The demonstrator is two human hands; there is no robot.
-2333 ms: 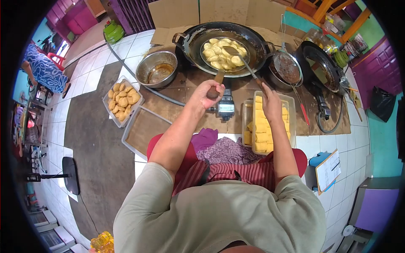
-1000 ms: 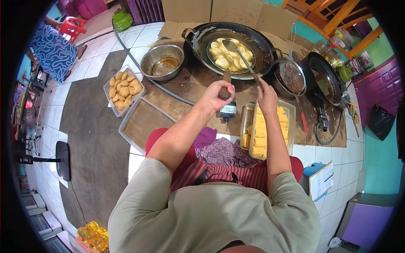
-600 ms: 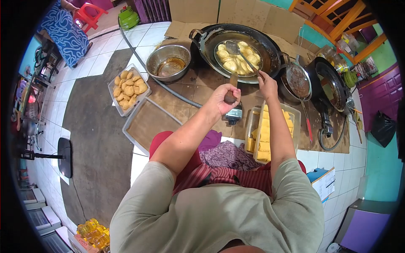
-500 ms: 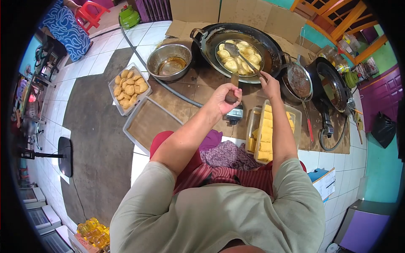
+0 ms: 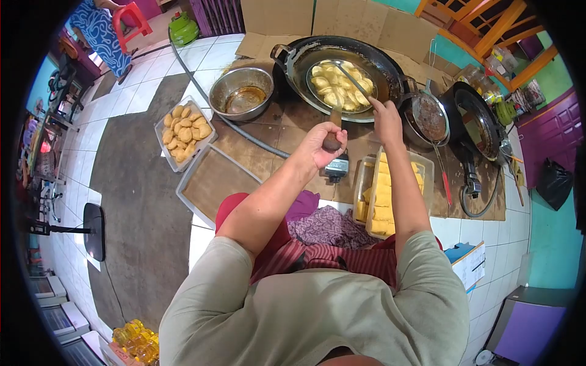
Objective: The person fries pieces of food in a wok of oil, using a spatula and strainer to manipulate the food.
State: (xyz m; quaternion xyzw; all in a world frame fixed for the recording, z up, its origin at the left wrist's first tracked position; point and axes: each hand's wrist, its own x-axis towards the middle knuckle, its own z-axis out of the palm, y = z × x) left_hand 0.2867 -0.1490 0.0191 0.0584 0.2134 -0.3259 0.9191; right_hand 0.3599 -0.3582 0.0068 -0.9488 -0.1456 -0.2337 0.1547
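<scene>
In a large black wok of oil, pale pastries lie within the round rim of a strainer. My left hand is closed round a wooden handle that reaches toward the wok's near edge. With my right hand I grip the handle of a metal ladle, whose tip is down among the pastries. Beneath my right forearm stands a clear box of yellow folded pieces. My two hands are apart.
A metal bowl, a tub of browned pastries and an empty tray are on the left. To the right are a strainer and a second wok. Far left, a person stands beside a red stool.
The ladle's head has gone from above the pastries down into them. My right hand has shifted slightly left. At the far left, the person and red stool have moved.
</scene>
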